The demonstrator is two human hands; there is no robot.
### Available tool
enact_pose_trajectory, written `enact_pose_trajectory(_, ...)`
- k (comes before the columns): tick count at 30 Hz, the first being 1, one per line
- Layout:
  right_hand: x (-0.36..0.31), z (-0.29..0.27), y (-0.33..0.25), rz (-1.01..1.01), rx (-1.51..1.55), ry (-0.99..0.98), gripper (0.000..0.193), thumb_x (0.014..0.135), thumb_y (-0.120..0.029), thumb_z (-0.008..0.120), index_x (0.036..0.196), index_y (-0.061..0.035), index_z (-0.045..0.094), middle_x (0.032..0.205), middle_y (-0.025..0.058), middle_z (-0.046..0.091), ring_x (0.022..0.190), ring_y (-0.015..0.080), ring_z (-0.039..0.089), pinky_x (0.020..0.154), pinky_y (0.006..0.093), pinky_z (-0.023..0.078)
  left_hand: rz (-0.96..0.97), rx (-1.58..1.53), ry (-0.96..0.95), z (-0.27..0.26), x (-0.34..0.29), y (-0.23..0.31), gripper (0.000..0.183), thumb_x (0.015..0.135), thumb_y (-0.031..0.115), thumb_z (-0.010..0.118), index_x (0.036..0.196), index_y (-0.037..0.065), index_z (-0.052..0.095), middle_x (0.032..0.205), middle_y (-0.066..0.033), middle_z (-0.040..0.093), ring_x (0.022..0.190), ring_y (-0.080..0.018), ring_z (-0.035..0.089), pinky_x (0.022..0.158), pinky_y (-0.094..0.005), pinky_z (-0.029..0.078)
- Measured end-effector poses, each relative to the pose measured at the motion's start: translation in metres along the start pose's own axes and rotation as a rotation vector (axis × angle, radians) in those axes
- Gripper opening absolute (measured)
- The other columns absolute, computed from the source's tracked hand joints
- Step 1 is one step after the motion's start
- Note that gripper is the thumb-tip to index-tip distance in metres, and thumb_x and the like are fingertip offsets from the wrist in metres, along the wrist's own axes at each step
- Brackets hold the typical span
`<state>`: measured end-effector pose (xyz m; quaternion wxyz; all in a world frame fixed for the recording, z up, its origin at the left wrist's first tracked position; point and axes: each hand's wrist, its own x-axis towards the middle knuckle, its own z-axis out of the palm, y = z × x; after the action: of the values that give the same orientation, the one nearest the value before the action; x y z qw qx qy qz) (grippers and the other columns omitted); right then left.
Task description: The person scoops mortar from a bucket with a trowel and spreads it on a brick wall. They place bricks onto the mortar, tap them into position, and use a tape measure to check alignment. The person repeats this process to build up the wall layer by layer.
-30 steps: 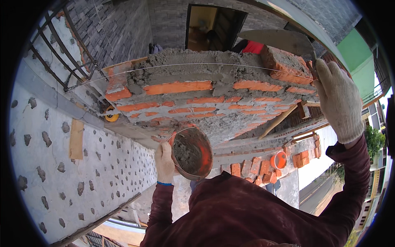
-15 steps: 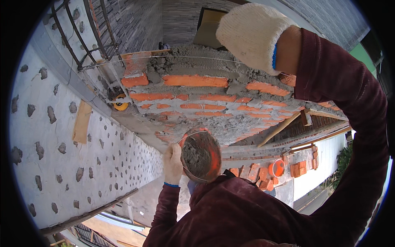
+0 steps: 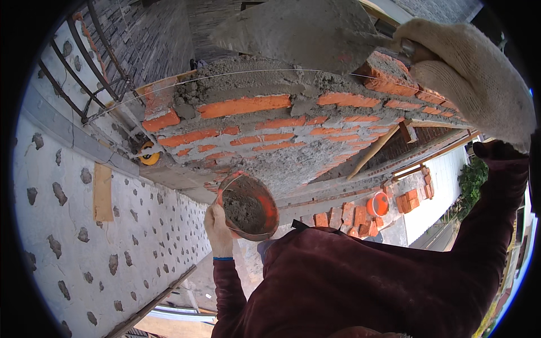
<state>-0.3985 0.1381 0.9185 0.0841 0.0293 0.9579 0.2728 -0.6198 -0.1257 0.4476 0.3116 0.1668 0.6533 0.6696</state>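
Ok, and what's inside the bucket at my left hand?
Inside the bucket is lumpy grey mortar, with bare orange inner wall showing on the right side. The mortar covers the bottom, so its depth and anything buried in it can't be seen.

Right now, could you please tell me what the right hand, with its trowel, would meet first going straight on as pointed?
The right hand points its trowel leftward; beyond the tip, the grey stone-patterned wall probably comes first, though depth is unclear and clearance over the mortar cannot be judged.
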Motion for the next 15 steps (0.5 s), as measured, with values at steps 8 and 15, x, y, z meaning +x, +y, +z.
enact_pose_trajectory(8,-0.106,0.083,-0.094,0.553,0.745,-0.164,0.047,0.101,-0.028,0.063,0.130,0.0088,0.057,0.091,0.0209,0.070,0.079,0.0379,0.072,0.075,0.0446,0.057,-0.102,0.118,-0.102,0.028,0.027,-0.045,0.049,0.112,0.040,0.045,0.101,-0.004,0.061,0.093,-0.0037,0.059,0.088,-0.0132,0.050,0.079,-0.0318,0.044)
enact_pose_trajectory(15,-0.084,0.115,-0.049,0.457,0.571,0.002,0.038,0.101,-0.022,0.062,0.128,0.0044,0.061,0.098,0.0187,0.071,0.087,0.0349,0.072,0.081,0.0430,0.058,-0.094,0.205,-0.303,0.084,0.027,-0.051,0.046,0.112,0.042,0.048,0.098,0.000,0.060,0.088,-0.0013,0.055,0.082,-0.0104,0.047,0.073,-0.0296,0.042)
